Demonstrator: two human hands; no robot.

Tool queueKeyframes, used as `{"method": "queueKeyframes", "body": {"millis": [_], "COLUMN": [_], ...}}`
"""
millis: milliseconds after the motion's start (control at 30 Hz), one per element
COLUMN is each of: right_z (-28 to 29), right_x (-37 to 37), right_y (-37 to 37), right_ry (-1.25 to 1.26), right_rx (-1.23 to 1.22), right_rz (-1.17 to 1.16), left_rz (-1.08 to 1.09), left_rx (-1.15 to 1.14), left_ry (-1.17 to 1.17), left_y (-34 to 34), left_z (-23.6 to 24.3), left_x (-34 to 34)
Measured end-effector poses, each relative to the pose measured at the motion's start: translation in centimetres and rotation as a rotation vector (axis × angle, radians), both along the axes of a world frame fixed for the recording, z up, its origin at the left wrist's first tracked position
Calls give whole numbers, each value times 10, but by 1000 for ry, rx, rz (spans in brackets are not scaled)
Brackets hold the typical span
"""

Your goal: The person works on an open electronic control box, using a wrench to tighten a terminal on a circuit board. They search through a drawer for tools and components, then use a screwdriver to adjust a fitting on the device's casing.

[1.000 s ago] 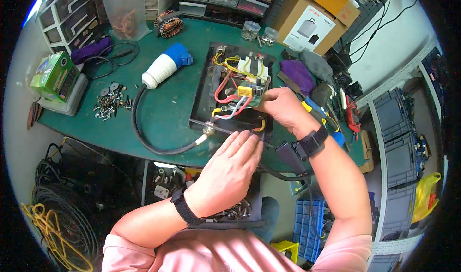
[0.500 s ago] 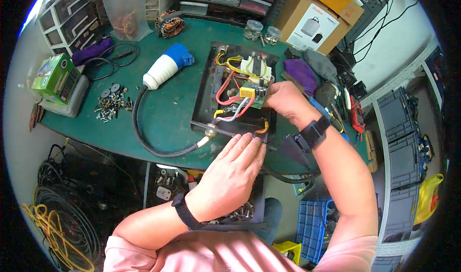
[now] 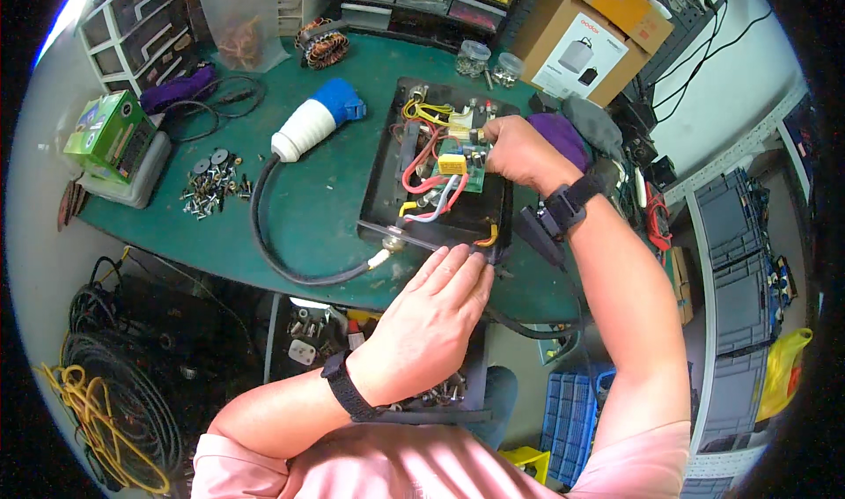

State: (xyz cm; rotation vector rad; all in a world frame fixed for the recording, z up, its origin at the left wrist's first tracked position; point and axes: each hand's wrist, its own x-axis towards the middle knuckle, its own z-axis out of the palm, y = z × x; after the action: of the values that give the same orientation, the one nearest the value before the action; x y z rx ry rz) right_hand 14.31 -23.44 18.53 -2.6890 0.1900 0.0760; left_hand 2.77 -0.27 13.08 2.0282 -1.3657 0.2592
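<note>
A shallow black case (image 3: 374, 209) lies on the bench with its electronics exposed: a green circuit board (image 3: 476, 180), a yellow block-shaped component (image 3: 452, 164), and red, blue and yellow wires. My left hand (image 3: 440, 310) rests flat along the case's near edge, fingers stretched out and holding nothing. At the right side of the board, my right hand (image 3: 525, 154) has its fingers curled in a pinch near a small pale part with a brass-coloured end (image 3: 476, 135); what they grip is hidden. A black cable runs from the case to a blue and white industrial plug (image 3: 304, 129).
Loose screws and washers (image 3: 211, 187) lie left of the plug. A green box (image 3: 110, 138) sits on a grey case at far left. Behind stand a copper-wound coil (image 3: 324, 46), jars of screws (image 3: 473, 56), drawers and a cardboard box (image 3: 563, 41). Pliers and pouches crowd the right.
My right hand has moved slightly up and away along the board's right side. My left hand stays on the near edge. The whole view has shifted a little.
</note>
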Motion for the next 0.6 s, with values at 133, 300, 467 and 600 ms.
{"method": "queueKeyframes", "body": {"millis": [133,300,467,600], "right_z": [-3,7,20,10], "right_x": [8,1,-34,-43], "right_y": [-5,-4,18,13], "right_ry": [40,99,89,105], "right_rx": [-1,-59,139,302], "right_rz": [13,-4,-25,-86], "left_rz": [0,-5,9,8], "left_rx": [-2,3,5,9], "left_ry": [2,-6,17,14], "left_y": [0,-3,1,0], "left_z": [-1,-1,0,-1], "left_x": [0,-1,0,0]}}
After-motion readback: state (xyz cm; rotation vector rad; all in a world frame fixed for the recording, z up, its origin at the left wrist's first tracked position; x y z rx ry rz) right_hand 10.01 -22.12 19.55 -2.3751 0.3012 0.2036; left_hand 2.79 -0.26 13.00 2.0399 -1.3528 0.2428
